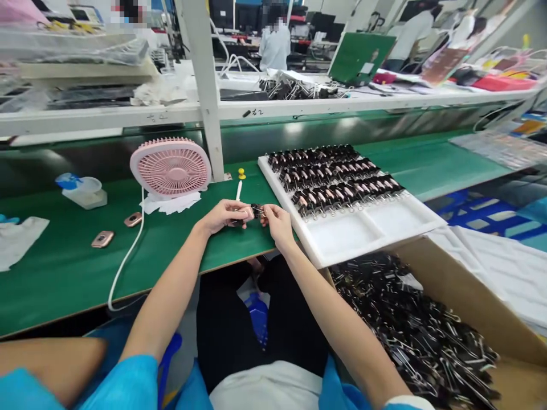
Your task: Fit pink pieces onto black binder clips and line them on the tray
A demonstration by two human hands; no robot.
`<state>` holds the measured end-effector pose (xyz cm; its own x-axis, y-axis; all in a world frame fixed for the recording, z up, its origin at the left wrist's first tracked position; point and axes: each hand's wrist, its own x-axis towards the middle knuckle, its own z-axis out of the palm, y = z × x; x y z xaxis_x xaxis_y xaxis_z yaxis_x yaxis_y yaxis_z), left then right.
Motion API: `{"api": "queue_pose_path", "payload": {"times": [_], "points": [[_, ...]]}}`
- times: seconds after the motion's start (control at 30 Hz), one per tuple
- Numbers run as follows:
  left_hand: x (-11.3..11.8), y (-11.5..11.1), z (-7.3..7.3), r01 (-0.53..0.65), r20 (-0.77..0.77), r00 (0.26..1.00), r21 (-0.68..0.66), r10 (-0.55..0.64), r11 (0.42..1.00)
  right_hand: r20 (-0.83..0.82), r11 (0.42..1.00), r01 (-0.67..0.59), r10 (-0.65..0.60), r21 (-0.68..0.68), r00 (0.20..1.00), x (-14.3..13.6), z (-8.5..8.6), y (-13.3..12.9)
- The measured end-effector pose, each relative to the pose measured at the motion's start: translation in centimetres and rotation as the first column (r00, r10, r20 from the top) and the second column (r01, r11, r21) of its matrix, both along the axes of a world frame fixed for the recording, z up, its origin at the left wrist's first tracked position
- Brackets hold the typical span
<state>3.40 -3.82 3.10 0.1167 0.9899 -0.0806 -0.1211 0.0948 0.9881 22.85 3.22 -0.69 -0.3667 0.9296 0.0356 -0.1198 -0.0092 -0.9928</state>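
Just above the front edge of the green table, my left hand (pixel 226 216) is closed around a small pinkish piece (pixel 246 213). My right hand (pixel 277 223) pinches a black binder clip (pixel 257 210) that touches this piece. Both hands are close together, left of a white tray (pixel 314 245). Rows of black binder clips (pixel 348 193) with pinkish pieces between them fill the tray's far part; its near compartments show bare white. Below the tray, a cardboard box (pixel 444 262) holds a heap of loose binder clips (pixel 410 324).
A pink fan (pixel 171 171) with a white cable stands behind my left hand. Two rose-gold pieces (pixel 102 239) and a plastic bottle (pixel 85 192) lie further left. A white pen (pixel 239 190) is behind my hands. Another person's arm (pixel 51 364) shows at the lower left.
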Motion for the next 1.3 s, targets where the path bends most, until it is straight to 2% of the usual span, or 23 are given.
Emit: {"api": "queue_pose_path", "payload": {"times": [0.07, 0.2, 0.33, 0.53, 0.63, 0.77, 0.97, 1.3], "points": [[0.3, 0.0, 0.1, 0.001, -0.044, 0.999, -0.032, -0.002, 0.999, 0.018, 0.999, -0.046, 0.045, 0.019, 0.999, -0.1, -0.3, 0.4], [0.6, 0.2, 0.1, -0.114, -0.104, 0.988, -0.011, 0.112, 0.993, 0.045, 0.997, -0.076, 0.075, 0.032, 0.996, 0.3, -0.2, 0.5], [0.6, 0.5, -0.1, -0.181, -0.107, 0.977, 0.017, 0.182, 0.983, 0.027, 0.992, -0.122, 0.122, -0.004, 0.992, 0.7, 0.3, 0.2], [0.3, 0.4, -0.2, -0.139, -0.118, 0.982, 0.061, 0.145, 0.988, 0.059, 0.977, -0.194, 0.2, -0.092, 0.978, 1.2, 0.6, 0.2], [-0.4, 0.2, 0.0, -0.178, -0.09, 0.978, 0.105, 0.187, 0.978, 0.072, 0.983, -0.173, 0.178, -0.069, 0.981, 1.4, 0.3, 0.1], [-1.5, -0.2, 0.2, -0.238, -0.058, 0.969, 0.055, 0.241, 0.97, 0.062, 0.988, -0.142, 0.145, -0.055, 0.987, 1.8, 0.1, 0.0], [-2.1, -0.5, 0.3, -0.223, -0.131, 0.967, -0.008, 0.22, 0.975, 0.013, 0.984, -0.165, 0.167, -0.064, 0.986, 2.5, 0.3, 0.3], [-1.6, -0.5, 0.3, -0.119, -0.152, 0.981, 0.036, 0.123, 0.992, 0.001, 0.961, -0.26, 0.261, -0.09, 0.965, 3.0, 0.7, 0.1]]}}
